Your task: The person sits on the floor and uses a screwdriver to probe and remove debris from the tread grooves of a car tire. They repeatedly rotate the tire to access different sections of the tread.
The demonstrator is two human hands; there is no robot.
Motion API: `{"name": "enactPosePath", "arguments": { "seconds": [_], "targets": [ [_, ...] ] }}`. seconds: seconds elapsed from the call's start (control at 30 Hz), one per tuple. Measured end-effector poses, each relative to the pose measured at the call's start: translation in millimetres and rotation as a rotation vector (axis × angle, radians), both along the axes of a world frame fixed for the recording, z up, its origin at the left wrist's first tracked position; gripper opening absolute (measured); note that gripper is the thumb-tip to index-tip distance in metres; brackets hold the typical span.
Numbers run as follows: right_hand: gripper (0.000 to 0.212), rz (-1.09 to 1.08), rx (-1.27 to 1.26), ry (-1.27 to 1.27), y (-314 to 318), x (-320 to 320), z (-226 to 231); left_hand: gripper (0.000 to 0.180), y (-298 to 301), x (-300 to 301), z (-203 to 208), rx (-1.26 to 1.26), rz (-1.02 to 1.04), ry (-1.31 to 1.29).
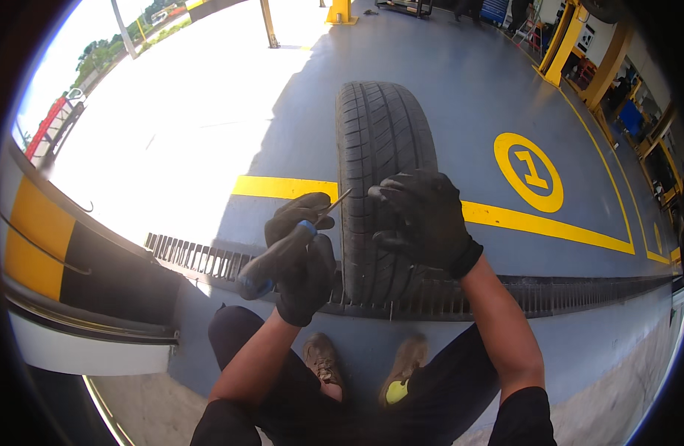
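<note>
Tyre (377, 134), black and grooved, standing upright on its tread at the centre of the frame, seen from above by the person seated or crouched behind it. At centre left, the black-gloved left hand (310, 271) has its fingers closed around the handle of a slim hand tool (279, 260), dark with blue parts. The tool's thin metal shaft slants up and to the right, its tip at the tyre's left edge (whether it touches the rubber, I cannot tell). Right of centre, the black-gloved right hand (431, 223) lies over the right side of the tread, its fingers bent and its thumb apart from them.

Below the hands, two brown shoes (323, 357) sit between dark-trousered knees. A dark slotted grate (550, 293) runs across the grey floor (468, 97) under the lower tyre. A yellow stripe (542, 225) passes behind the tyre, with a painted yellow ring (505, 167) at centre right. Yellow posts (561, 48) stand at upper right; bright sunlight fills the upper left.
</note>
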State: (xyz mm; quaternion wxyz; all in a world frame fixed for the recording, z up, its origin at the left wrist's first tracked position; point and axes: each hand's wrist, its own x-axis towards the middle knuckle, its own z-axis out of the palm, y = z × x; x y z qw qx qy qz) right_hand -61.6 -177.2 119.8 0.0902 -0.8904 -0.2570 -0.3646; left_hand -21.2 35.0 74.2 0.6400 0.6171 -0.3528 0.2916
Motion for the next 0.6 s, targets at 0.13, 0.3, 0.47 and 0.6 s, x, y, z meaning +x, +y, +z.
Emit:
{"name": "enactPosePath", "arguments": {
  "seconds": [0.13, 0.3, 0.47, 0.6],
  "targets": [
    [0.043, -0.242, 0.103, -0.032, -29, 38, -4, 0.026, 22, 11, 11, -0.126, -0.177, 0.351],
    [0.04, -0.301, 0.198, -0.15, -19, 46, -24, 0.017, 25, 4, 18, -0.138, -0.244, 0.647],
    [0.039, -0.28, 0.212, -0.153, -24, 48, -30, 0.011, 22, -12, 6, -0.122, -0.252, 0.703],
    [0.039, -0.244, 0.22, -0.208, -28, 52, -34, 0.013, 18, -10, 4, -0.007, -0.192, 0.596]
  ]
}}
